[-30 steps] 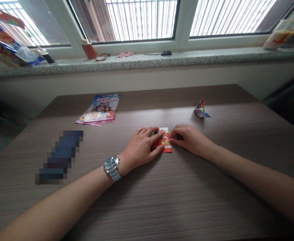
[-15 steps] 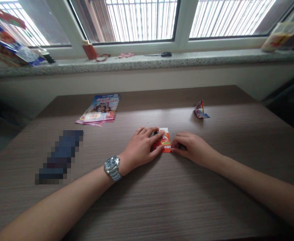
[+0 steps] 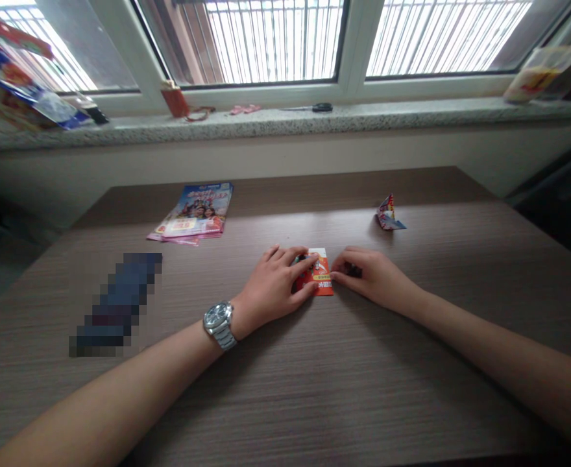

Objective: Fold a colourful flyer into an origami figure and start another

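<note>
A small red and white printed paper [image 3: 323, 285] lies flat on the brown table [image 3: 285, 389]. My left hand [image 3: 278, 282], with a metal watch on its wrist, rests over the paper's left part, fingers spread and tips pressing on it. Thumb and index finger of my right hand [image 3: 368, 275] are pinched at the paper's right edge. A small folded colourful paper [image 3: 388, 214] stands beyond my right hand.
A stack of printed leaflets [image 3: 200, 211] lies at the back left, and a dark pixelated object [image 3: 120, 301] nearer on the left. Scissors [image 3: 322, 107], a red item [image 3: 174, 100] and packages are on the windowsill [image 3: 266, 123].
My right hand has moved slightly away from me, up along the paper's right edge. My left hand has stayed in place.
</note>
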Tool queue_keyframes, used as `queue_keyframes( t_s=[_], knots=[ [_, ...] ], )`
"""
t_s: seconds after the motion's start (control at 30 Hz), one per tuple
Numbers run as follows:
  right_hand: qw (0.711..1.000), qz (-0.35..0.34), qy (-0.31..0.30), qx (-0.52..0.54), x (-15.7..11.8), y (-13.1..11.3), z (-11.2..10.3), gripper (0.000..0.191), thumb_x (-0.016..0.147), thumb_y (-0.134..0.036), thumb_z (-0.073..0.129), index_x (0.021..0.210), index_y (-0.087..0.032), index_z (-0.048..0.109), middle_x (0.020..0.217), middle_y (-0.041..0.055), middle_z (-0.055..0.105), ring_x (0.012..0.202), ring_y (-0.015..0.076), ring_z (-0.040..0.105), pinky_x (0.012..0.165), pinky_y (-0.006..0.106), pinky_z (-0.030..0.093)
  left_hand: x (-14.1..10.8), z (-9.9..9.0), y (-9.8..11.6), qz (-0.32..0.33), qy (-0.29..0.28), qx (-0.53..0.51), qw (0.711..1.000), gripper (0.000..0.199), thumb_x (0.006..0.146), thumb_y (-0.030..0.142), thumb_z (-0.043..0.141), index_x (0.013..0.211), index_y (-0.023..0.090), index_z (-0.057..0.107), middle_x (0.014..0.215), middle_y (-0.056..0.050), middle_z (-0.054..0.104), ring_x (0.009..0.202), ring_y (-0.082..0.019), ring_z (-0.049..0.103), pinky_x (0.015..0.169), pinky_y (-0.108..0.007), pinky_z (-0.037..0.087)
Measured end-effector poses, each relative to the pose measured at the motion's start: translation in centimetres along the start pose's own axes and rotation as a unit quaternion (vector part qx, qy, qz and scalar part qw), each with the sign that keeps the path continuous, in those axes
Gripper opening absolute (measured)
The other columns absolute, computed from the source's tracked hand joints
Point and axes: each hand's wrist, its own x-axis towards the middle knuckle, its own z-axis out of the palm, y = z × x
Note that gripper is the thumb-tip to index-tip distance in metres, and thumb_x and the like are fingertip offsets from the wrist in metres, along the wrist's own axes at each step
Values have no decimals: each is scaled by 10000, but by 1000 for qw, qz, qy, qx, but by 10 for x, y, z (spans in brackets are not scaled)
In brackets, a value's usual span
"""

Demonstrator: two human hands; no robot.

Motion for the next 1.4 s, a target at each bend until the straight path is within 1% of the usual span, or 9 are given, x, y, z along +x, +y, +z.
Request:
queue_keyframes(
  t_s=[0.13,0.27,0.4,0.53,0.73,0.93,1.2,1.33,1.4],
  knots=[
    [998,-8,18,-57,7,0,6,91,929,-214,667,840,-198,665,828,23,639,740,168,588,674,286,433,0,1,0,0,2,0,1000,522,1005,499,526,1489,305,511,1497,-80,521,1364,-282,499,1235,-540,263],
    [995,-6,18,-97,14,-1,8,85,932,-205,658,848,-201,663,849,34,649,759,177,595,684,287,429,0,1,-1,-1,1,-1,1000,519,1003,497,531,1489,317,508,1499,-74,520,1352,-283,506,1232,-547,260],
    [993,2,30,-117,24,2,7,84,941,-195,635,862,-191,662,881,53,659,794,193,608,715,298,438,0,1,-1,-3,1,2,1000,522,999,497,535,1486,308,514,1502,-76,516,1359,-291,495,1227,-545,268],
    [990,3,43,-134,36,8,7,97,928,-155,622,841,-188,651,875,52,648,790,190,601,716,295,432,0,1,-1,-3,-4,4,1000,522,1001,493,534,1487,305,511,1502,-77,516,1365,-288,490,1233,-551,253],
    [986,15,59,-153,51,14,7,111,917,-149,618,818,-194,638,855,49,638,775,190,582,713,297,418,0,0,0,-4,-11,5,1000,527,1004,487,529,1500,314,493,1508,-75,511,1367,-287,491,1230,-560,256],
    [986,15,65,-156,52,15,7,107,924,-152,613,830,-193,644,887,63,644,819,203,590,725,302,419,0,0,0,-6,-10,3,1000,523,1003,487,532,1496,317,495,1508,-74,511,1364,-289,495,1233,-570,245],
    [988,15,59,-144,52,18,7,89,930,-173,616,848,-191,645,888,52,631,778,183,588,714,289,435,0,-2,1,-4,-10,2,1000,506,1008,447,519,1494,308,497,1518,-78,507,1379,-282,490,1245,-567,222],
    [988,17,50,-144,51,18,7,91,928,-181,619,841,-183,645,868,56,628,772,190,587,711,296,434,0,-1,-1,-5,-13,2,1000,443,1059,358,412,1486,286,504,1555,-64,490,1451,-244,434,1271,-547,160],
    [988,17,44,-144,49,16,7,84,921,-187,628,840,-184,648,857,55,630,765,191,586,711,300,433,0,-1,-1,-6,-5,-3,1000,423,1080,356,364,1462,282,529,1550,-50,503,1481,-232,401,1279,-536,137]
  ],
)
